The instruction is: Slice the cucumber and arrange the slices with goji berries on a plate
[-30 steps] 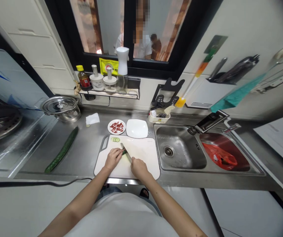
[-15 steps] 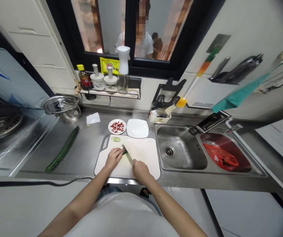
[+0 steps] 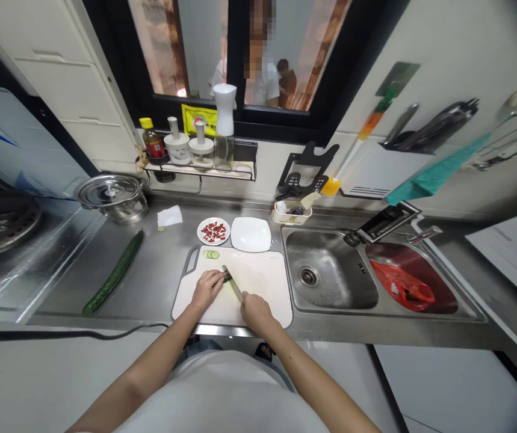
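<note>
My right hand (image 3: pixel 256 310) is wrapped round the handle of a knife (image 3: pixel 235 285), its blade slanting up and left over a white cutting board (image 3: pixel 267 282). Fingers bent, my left hand (image 3: pixel 208 288) presses on a short piece of cucumber (image 3: pixel 227 278) right beside the blade. The hand and the knife cover much of that piece. A few cucumber slices (image 3: pixel 211 255) overlap near the board's upper left corner. Behind the board stand a plate of chopped red bits (image 3: pixel 213 231) and a bare white plate (image 3: pixel 251 234). A long whole cucumber (image 3: pixel 114 273) lies to the left.
At the right is a double sink (image 3: pixel 330 304) with a black tap (image 3: pixel 382 224) and a red plastic bag (image 3: pixel 402 287). A lidded steel pot (image 3: pixel 112 198) and a white paper (image 3: pixel 170 216) sit at the back left. Above them hangs a seasoning rack (image 3: pixel 199 171).
Almost nothing differs: both hands, the knife and the cucumber piece keep their places on the board. The whole view has shifted very slightly.
</note>
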Tool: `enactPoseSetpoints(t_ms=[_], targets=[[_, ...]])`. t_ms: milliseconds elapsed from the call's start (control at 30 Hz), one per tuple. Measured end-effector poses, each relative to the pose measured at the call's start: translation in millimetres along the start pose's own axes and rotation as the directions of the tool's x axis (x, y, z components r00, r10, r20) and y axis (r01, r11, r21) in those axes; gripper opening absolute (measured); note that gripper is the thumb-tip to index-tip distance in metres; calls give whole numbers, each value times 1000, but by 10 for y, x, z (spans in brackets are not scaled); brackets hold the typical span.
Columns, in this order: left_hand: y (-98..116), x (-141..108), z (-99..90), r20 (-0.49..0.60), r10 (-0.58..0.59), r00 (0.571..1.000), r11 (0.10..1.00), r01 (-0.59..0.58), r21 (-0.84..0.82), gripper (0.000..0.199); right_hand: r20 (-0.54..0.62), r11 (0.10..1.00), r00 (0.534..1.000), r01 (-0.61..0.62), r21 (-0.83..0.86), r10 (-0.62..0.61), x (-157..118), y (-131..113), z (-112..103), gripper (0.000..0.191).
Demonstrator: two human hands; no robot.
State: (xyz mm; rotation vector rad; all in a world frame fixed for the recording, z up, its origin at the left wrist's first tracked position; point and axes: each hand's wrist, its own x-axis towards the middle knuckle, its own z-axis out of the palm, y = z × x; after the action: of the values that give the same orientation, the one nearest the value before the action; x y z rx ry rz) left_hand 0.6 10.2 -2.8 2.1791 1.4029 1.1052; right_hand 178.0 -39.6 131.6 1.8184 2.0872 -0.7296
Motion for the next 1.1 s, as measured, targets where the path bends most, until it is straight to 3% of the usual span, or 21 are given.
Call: enactPoseSetpoints(t_ms=[1100], targets=[[11,11,-5,1,-17,1000,1000,17,-8,26,-39,1000,999,22,-7,-23,174,-3,127,32]])
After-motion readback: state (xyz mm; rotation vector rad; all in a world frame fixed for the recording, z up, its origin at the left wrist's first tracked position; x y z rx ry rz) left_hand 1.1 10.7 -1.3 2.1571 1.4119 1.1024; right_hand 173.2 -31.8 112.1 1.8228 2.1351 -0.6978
